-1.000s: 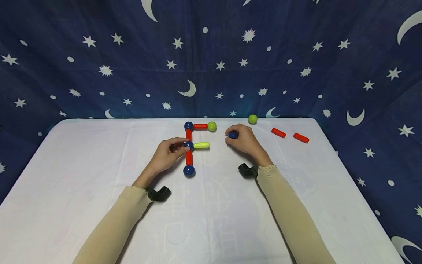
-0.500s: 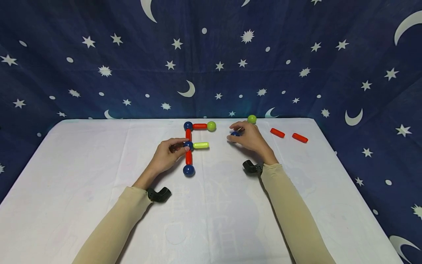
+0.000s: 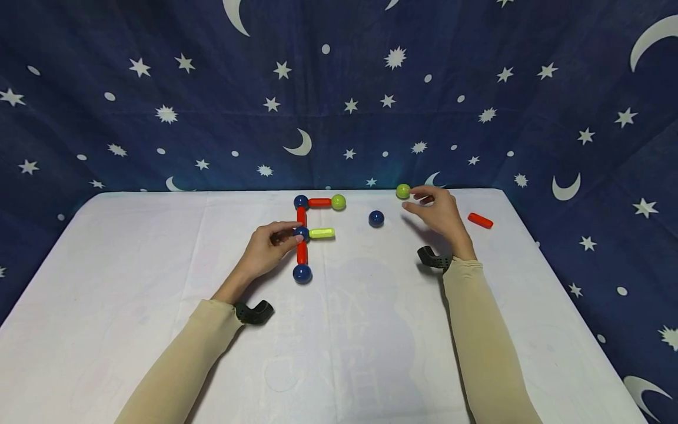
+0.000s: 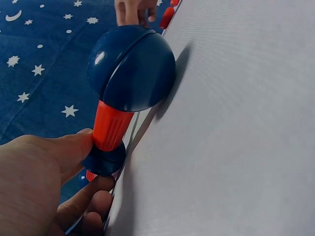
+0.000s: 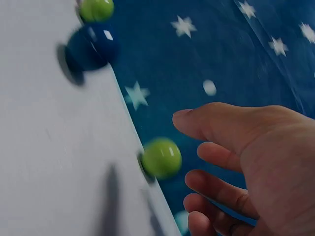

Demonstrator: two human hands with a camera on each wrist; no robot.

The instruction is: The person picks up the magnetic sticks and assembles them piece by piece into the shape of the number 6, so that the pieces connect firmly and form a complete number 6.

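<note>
My left hand (image 3: 269, 246) pinches the middle blue ball (image 3: 302, 234) of a flat, F-shaped build of balls and rods. Red rods link it to a top blue ball (image 3: 301, 202) and a bottom blue ball (image 3: 302, 273). From the middle juts a yellow-green rod (image 3: 322, 233); a red rod (image 3: 320, 202) at the top ends in a green ball (image 3: 338, 202). Holding nothing, my right hand (image 3: 441, 217) has its fingers spread beside a loose green ball (image 5: 162, 158). A loose blue ball (image 3: 376, 218) lies between the build and that hand.
A red rod (image 3: 480, 221) lies right of my right hand, on the white tablecloth (image 3: 360, 330). Behind the table's far edge hangs a dark blue cloth (image 3: 212, 106) with stars and moons.
My right hand has let go of the blue ball, leaving it on the table, and moved right to the loose green ball. It now hides one red rod. My left hand stays put.
</note>
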